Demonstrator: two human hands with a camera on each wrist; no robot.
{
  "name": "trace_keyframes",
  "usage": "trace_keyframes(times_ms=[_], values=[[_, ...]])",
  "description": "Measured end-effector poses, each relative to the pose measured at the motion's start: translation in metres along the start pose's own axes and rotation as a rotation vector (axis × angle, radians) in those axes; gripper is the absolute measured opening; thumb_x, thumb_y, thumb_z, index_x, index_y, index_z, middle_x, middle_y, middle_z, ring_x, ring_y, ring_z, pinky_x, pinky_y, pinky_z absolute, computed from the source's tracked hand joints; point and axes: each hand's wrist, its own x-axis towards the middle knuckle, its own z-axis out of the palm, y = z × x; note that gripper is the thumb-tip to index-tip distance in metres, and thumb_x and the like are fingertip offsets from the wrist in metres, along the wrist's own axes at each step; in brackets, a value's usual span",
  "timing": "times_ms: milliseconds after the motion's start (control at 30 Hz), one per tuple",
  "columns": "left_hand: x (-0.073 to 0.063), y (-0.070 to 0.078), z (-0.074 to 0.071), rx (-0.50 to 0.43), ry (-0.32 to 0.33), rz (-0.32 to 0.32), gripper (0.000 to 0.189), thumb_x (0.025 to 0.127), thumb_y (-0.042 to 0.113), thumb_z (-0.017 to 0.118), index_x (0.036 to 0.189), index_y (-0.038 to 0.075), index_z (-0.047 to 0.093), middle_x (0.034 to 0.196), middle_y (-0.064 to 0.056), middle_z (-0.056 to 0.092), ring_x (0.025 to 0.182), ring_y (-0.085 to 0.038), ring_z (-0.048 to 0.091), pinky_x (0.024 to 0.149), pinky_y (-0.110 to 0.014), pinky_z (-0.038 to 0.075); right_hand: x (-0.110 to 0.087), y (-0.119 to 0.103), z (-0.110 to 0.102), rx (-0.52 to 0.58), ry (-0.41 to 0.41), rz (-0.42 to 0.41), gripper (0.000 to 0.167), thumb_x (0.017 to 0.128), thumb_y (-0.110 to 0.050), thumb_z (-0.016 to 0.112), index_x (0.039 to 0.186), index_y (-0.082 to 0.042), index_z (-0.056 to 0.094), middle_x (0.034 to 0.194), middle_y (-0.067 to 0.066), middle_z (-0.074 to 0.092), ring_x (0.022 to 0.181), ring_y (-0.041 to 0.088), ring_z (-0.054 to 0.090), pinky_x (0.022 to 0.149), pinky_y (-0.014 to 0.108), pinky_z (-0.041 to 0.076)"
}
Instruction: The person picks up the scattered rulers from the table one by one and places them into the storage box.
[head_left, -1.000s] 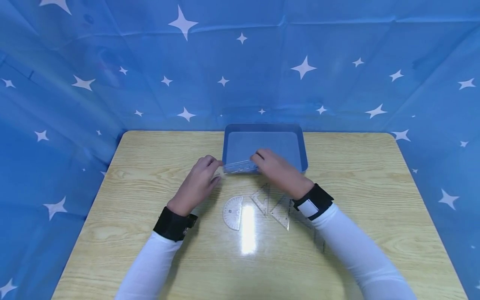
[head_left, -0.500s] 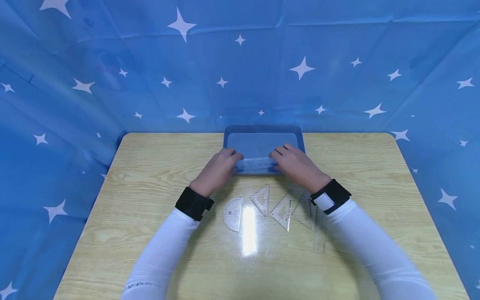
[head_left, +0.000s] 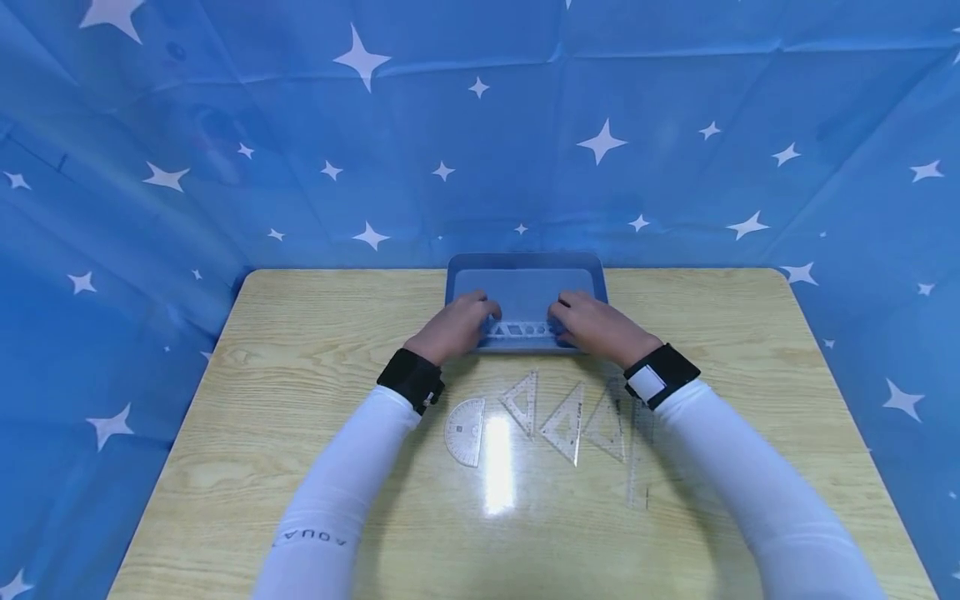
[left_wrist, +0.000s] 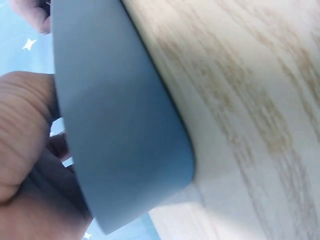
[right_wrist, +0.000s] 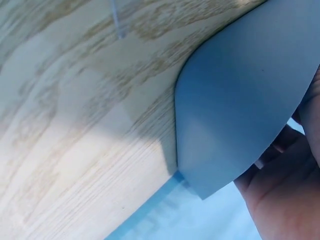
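A clear stencil ruler with cut-out shapes lies crosswise inside the near side of the blue tray. My left hand reaches over the tray's left side and grips the ruler's left end with curled fingers. At the other end, my right hand holds the ruler the same way. In both wrist views the tray's outer wall hides the ruler and most of the fingertips.
In front of the tray lie a clear protractor and several set squares, one in the middle. A clear straight ruler lies beside my right forearm. A blue star-patterned curtain hangs behind the table.
The stencil ruler has gone from tilted at the tray's front left edge to level inside it. My left hand has moved right and forward; my right hand has shifted right.
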Motion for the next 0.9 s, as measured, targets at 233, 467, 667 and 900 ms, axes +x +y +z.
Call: trace_keyframes(times_ms=[233,467,667,900], values=[[0.009,-0.004,0.005,-0.059,-0.048,-0.040,0.031,0.095,0.001,0.072,0.125,0.007,0.069,0.120,-0.011,0.062,0.113,-0.026,0.062,0.095,-0.036,0.054,0.003,0.002,0.002,0.024,-0.033,0.038,0.033,0.091,-0.014,0.081,0.116,-0.002,0.064,0.106,0.012,0.063,0.100,0.027,0.064,0.086,0.041,0.055],[0.014,-0.006,0.013,-0.111,-0.053,-0.042,0.028,0.092,0.002,0.075,0.119,0.007,0.070,0.114,-0.010,0.061,0.106,-0.026,0.059,0.089,-0.037,0.052,0.002,0.006,0.008,0.024,-0.073,0.082,0.031,0.091,-0.017,0.080,0.116,-0.006,0.065,0.106,0.008,0.061,0.100,0.023,0.062,0.087,0.039,0.055],[0.015,-0.007,0.016,-0.155,-0.063,-0.077,0.026,0.093,0.000,0.074,0.118,0.007,0.071,0.113,-0.010,0.061,0.109,-0.027,0.058,0.093,-0.037,0.052,0.001,0.007,0.007,0.087,-0.099,0.112,0.030,0.091,-0.015,0.080,0.117,-0.006,0.067,0.107,0.008,0.062,0.101,0.023,0.061,0.088,0.040,0.055],[0.012,-0.005,0.015,-0.185,-0.056,-0.098,0.027,0.096,0.002,0.070,0.123,0.005,0.069,0.115,-0.011,0.060,0.110,-0.027,0.057,0.094,-0.038,0.052,0.000,0.007,0.003,0.120,-0.114,0.118,0.031,0.092,-0.015,0.079,0.119,-0.005,0.069,0.107,0.009,0.063,0.099,0.024,0.061,0.086,0.041,0.054]])
